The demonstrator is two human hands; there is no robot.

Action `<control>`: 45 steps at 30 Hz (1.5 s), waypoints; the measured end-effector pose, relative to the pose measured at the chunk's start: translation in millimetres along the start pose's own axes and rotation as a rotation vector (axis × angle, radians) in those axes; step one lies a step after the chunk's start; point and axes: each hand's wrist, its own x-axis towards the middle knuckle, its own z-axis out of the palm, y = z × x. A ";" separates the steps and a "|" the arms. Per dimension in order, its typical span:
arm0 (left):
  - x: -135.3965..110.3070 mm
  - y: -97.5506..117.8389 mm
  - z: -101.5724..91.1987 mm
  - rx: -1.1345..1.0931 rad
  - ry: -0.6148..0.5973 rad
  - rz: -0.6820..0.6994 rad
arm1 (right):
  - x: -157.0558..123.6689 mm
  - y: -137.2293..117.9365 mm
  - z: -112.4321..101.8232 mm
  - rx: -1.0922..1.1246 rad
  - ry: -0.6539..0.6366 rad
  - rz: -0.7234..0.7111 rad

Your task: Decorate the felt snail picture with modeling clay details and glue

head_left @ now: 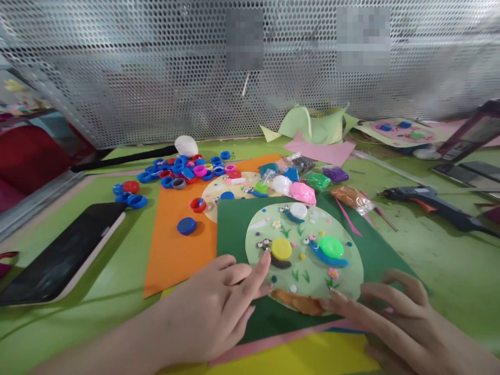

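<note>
A pale green paper circle (312, 260) lies on a dark green sheet (234, 229). It carries clay snails with a yellow cap (282, 249), a green cap (331, 247) and a white cap (298, 210). My left hand (213, 310) rests on the sheet's near left, fingers spread, its index fingertip touching the small snail head beside the yellow cap. My right hand (390, 317) lies at the near right, fingers stretched, fingertips on the brown clay strip (299, 303) at the circle's lower edge. Neither hand holds anything.
An orange sheet (175, 245) lies to the left, with several bottle caps and rings (183, 172) behind it. Bags of coloured clay (308, 182) sit behind the green sheet. A black tablet (62, 255) lies at the left, a glue gun (433, 204) at the right, a perforated metal wall (156, 67) behind.
</note>
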 end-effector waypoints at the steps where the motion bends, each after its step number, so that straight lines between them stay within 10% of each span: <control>1: 0.5 0.0 0.0 0.007 0.012 0.013 | 1.8 1.1 -0.3 -0.016 -0.015 -0.011; 21: 1.6 -8.6 1.2 -0.055 0.071 -0.102 | 96.2 11.9 -1.7 0.311 -0.214 -0.187; 30: 2.2 -6.8 9.6 -0.155 0.097 -0.122 | 88.2 9.8 9.9 0.248 -0.016 -0.251; 45: 2.4 -7.2 6.1 -0.242 -0.028 -0.180 | 87.7 6.5 5.6 0.218 -0.045 -0.209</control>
